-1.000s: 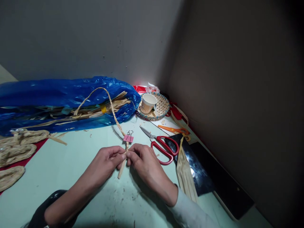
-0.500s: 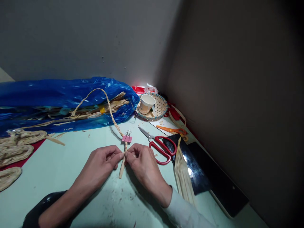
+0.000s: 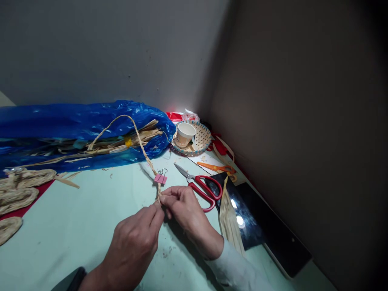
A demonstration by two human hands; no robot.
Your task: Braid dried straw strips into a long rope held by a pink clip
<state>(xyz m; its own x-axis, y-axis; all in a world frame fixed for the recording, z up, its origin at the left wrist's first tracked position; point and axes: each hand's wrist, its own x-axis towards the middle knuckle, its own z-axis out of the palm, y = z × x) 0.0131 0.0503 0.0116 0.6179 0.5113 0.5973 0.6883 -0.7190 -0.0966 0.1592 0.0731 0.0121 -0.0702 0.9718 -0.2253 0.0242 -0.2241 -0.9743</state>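
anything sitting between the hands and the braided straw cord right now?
Nothing visible does. The left hand and right hand both pinch the braided straw cord at its near end, just below the pink binder clip. The red scissors lie off to the right, apart from the grip.

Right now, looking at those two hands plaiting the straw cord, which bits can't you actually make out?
Head view only:
- Loose strand ends of the braided cord: covered by the left hand and right hand.
- Inside of the paper cup: too small and angled away.
- Far contents of the blue plastic bag: cut off by the left edge.
- Woven straw pieces: cut off at the left edge.
- Right side: too dark.
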